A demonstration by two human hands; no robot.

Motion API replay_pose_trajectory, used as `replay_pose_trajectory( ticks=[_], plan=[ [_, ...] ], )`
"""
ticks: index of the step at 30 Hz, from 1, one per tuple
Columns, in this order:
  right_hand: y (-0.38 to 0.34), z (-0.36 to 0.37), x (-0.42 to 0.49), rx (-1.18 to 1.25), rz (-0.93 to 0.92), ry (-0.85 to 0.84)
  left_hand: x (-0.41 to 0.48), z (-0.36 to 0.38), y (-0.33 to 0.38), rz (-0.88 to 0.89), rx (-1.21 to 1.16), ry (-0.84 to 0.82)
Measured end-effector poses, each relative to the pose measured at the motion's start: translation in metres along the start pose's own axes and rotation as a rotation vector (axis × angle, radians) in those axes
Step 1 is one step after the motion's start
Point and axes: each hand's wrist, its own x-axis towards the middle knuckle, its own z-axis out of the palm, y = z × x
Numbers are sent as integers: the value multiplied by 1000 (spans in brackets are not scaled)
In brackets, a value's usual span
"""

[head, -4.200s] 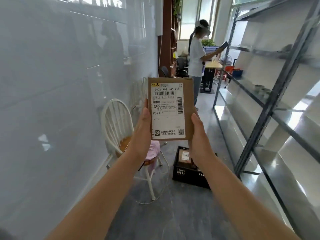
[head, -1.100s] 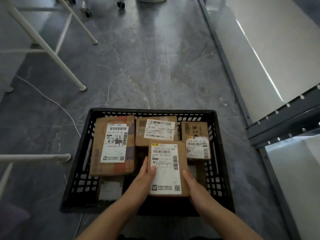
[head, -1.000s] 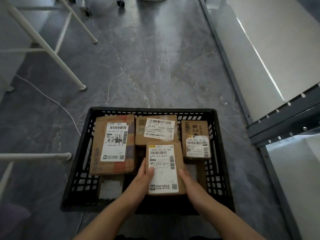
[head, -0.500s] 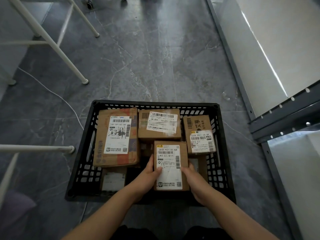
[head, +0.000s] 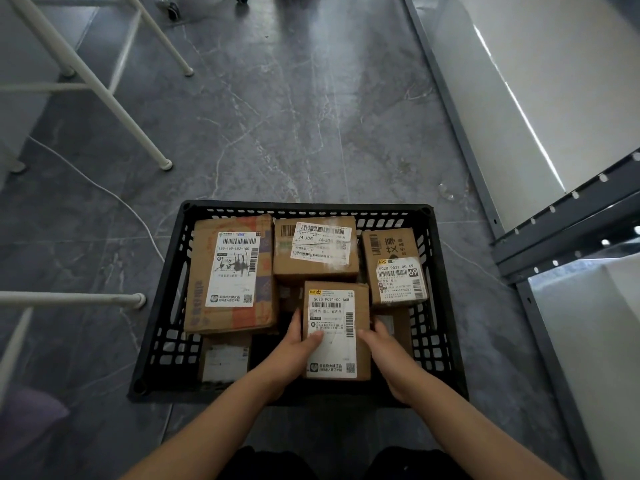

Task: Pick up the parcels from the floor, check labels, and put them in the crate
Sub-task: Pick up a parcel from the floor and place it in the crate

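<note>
Parcel (head: 335, 330) between both hands (head: 384, 355)

The crate (head: 446, 341) sits on the floor (head: 294, 133) between chair legs (head: 114, 109) at left and shelving (head: 554, 230) at right, holding parcels: one (head: 232, 271) left, one (head: 315, 251) behind the centre parcel (head: 337, 330), one (head: 396, 268) right.

grey marble floor (head: 284, 126) carries a black crate (head: 304, 207) and white cable (head: 104, 192).
</note>
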Motion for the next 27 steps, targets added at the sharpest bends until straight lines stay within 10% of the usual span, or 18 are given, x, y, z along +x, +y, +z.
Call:
replay_pose_trajectory(
  ticks=[7,12,19,27],
  plan=[
    [-29,-28,-27,-193,-136,276,-23,-28,29,174,206,398],
    [-29,-45,-26,-617,-363,533,-34,-62,20,516,790,587],
    [-28,-42,14,-1360,-473,504,5,-73,13,199,1162,603],
    [-23,-18,34,-1285,-465,638,8,-105,-6,286,1294,542]
  ],
)
